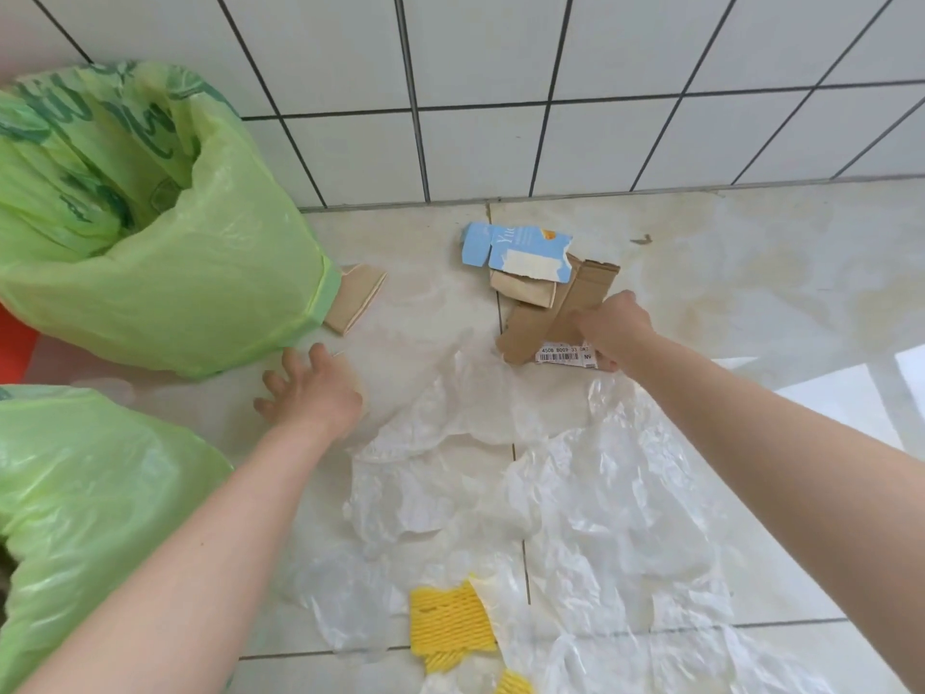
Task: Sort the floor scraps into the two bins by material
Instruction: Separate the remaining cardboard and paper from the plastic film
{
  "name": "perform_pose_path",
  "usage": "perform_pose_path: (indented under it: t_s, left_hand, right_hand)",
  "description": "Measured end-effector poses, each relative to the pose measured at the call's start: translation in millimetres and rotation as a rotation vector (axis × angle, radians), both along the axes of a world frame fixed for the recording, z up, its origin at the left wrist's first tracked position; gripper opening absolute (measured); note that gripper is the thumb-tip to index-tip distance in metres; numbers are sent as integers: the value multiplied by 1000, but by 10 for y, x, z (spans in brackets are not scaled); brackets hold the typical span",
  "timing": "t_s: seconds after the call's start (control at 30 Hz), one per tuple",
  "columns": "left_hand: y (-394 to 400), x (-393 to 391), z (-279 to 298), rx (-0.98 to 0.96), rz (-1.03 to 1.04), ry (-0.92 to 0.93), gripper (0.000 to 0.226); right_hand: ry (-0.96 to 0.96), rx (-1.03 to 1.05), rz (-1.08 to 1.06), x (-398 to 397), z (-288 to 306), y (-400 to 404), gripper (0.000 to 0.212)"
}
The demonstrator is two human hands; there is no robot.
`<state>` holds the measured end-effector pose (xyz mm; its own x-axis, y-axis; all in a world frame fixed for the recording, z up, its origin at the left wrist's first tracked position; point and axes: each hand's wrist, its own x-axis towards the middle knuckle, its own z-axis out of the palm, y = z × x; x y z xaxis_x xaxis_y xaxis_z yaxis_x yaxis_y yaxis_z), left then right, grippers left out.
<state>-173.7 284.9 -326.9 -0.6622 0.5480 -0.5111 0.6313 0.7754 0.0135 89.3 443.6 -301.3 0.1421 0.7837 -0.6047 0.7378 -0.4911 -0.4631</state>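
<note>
brown cardboard scraps (pixel 543 313) beside clear plastic film (pixel 575 493), green-lined bins (pixel 165 273) left.

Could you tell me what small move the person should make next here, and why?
Probably lift the brown cardboard strip off the floor: the right hand already grips it, the left hand is open and free, and the far green-lined bin stands open to the left.
</note>
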Motion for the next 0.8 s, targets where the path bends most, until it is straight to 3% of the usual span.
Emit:
perform_pose_path:
  t_s: [0.23,0.37,0.57,0.8]
  left_hand:
    - [-4,-34,-102,117,-18,-84,66]
    - [-7,-14,-21,227,83,-159,67]
    - [91,73,219,386,73,-222,52]
    - [276,123,563,621,115,-253,15]
  right_hand:
    - [258,-82,-208,-144,-154,65,37]
    - [357,-76,-268,-164,-129,27,7]
    - [359,-21,-168,23,-29,-128,6]
    - [292,47,-270,461,142,-66,20]
